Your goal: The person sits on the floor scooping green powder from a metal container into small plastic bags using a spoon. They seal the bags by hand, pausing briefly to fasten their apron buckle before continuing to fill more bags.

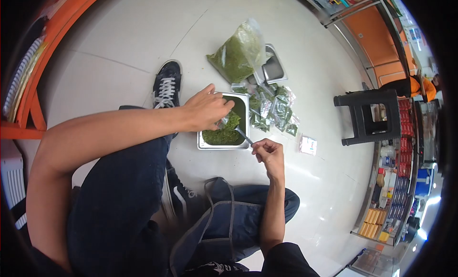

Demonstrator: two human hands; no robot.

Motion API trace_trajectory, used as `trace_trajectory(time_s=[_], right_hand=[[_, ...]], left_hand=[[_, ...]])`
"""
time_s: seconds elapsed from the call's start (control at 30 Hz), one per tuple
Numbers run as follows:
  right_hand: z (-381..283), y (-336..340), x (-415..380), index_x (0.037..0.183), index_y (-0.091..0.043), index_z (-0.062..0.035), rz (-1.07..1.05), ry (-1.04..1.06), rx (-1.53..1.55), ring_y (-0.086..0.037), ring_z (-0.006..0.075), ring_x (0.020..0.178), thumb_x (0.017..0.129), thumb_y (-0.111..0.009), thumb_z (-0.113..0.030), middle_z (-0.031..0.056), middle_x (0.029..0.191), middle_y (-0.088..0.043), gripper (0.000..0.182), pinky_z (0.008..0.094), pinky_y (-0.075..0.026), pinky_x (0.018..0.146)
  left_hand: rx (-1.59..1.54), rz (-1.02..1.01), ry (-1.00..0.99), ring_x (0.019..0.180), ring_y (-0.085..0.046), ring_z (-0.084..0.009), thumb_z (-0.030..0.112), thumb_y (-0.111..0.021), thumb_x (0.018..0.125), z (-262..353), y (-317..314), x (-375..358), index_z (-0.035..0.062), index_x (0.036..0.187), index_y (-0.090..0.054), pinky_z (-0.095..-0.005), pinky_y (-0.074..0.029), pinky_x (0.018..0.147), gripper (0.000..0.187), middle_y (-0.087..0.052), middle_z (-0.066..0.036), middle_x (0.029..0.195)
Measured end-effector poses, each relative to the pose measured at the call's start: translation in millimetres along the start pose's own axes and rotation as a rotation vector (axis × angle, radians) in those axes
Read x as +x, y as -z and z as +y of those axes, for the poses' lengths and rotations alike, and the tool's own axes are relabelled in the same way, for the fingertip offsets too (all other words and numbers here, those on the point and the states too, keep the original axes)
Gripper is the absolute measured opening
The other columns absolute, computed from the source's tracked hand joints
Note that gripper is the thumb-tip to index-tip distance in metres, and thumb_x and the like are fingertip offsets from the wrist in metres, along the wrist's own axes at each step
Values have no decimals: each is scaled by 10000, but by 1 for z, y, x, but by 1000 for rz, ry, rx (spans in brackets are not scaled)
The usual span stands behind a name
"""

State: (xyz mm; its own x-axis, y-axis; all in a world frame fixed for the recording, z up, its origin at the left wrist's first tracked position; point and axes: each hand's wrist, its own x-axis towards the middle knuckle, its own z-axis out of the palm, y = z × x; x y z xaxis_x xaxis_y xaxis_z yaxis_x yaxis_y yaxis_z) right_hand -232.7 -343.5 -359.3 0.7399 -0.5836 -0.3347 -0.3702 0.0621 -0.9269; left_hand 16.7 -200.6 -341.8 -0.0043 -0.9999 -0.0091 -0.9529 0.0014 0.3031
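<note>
A metal pan [201, 142] of chopped green herbs [219, 137] stands on the floor between my feet. Over its upper left part, my left hand [208, 108] has its fingers closed on a small clear plastic bag [223, 122], mostly hidden beneath them. My right hand [268, 153] is pinched round the handle of a metal spoon [243, 135] at the pan's right side. The spoon's bowl, heaped with herbs, is at the small bag's mouth. Several filled small bags [281, 110] lie to the right of the pan.
A large clear bag of herbs [237, 53] stands beyond the pan, beside another metal pan [274, 69]. A packet [308, 146] lies on the floor at right. Farther right are a black stool [369, 116], stocked shelves [393, 196] and a person in orange [429, 89].
</note>
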Motion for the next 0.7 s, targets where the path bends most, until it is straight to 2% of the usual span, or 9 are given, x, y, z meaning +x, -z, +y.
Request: trace_trajectory(time_s=[0.03,0.07,0.1,0.13,0.17,0.27,0.3,0.4,0.7], right_hand=[[-1,-1,-2,885,-708,35,13,-3,-17,-490,33,524,855,-609,36,52,690,-670,103,191,-355,469],[4,2,0,892,-729,8,2,1,-75,-503,34,546,843,-617,26,41,700,-678,123,198,-366,480],[12,3,0,919,-746,-13,5,32,-119,-515,45,568,835,-632,0,32,701,-681,142,218,-397,507],[11,5,2,927,-752,-12,-19,57,-186,-571,66,620,828,-655,-37,42,716,-695,141,241,-445,553],[13,5,3,918,-752,-4,6,53,-225,-619,83,666,830,-668,-65,57,737,-710,136,252,-479,592],[20,3,7,899,-736,17,-1,133,-104,-618,81,648,835,-676,-61,45,717,-696,118,255,-484,583],[3,2,1,877,-722,28,-9,19,-149,-604,75,639,834,-677,-60,36,702,-677,108,254,-479,583],[-3,0,-3,861,-705,42,-12,55,-122,-605,84,650,831,-680,-56,38,712,-671,105,252,-477,595],[0,-3,-4,868,-717,37,-30,144,-223,-634,110,674,849,-714,-130,64,701,-685,168,280,-505,634]], left_hand=[[-1,16,-9,1011,-625,-294,243,-845,688,0,-1,0,12,1061,-556,-435,-383,949,525,-677,-128,921],[-34,-29,16,1055,-605,-312,243,-821,711,1,0,-2,-4,1171,-521,-464,-370,992,602,-654,-149,1001],[-3,48,23,1076,-593,-317,263,-800,730,-1,-14,-6,-18,1267,-477,-487,-343,1051,688,-631,-159,1043],[-76,-16,0,1120,-572,-328,287,-789,736,-5,-12,-3,-27,1316,-450,-511,-317,1089,741,-618,-172,1086],[-81,4,-23,1168,-568,-340,240,-785,740,-7,-15,-2,-35,1370,-414,-524,-302,1103,781,-614,-195,1105],[-74,36,-55,1124,-569,-321,277,-802,726,-2,-7,-2,-3,1185,-498,-502,-319,1035,617,-624,-168,1063],[-113,12,-59,1095,-573,-316,288,-809,721,-1,-4,-1,10,1120,-523,-487,-325,1015,564,-632,-156,1030],[-103,1,-80,1041,-573,-300,303,-821,710,-1,-6,1,21,1035,-550,-471,-329,988,508,-641,-131,965],[-20,-34,-135,1081,-572,-303,337,-800,750,-4,-12,0,25,1077,-561,-509,-365,1006,511,-639,-125,1008]])
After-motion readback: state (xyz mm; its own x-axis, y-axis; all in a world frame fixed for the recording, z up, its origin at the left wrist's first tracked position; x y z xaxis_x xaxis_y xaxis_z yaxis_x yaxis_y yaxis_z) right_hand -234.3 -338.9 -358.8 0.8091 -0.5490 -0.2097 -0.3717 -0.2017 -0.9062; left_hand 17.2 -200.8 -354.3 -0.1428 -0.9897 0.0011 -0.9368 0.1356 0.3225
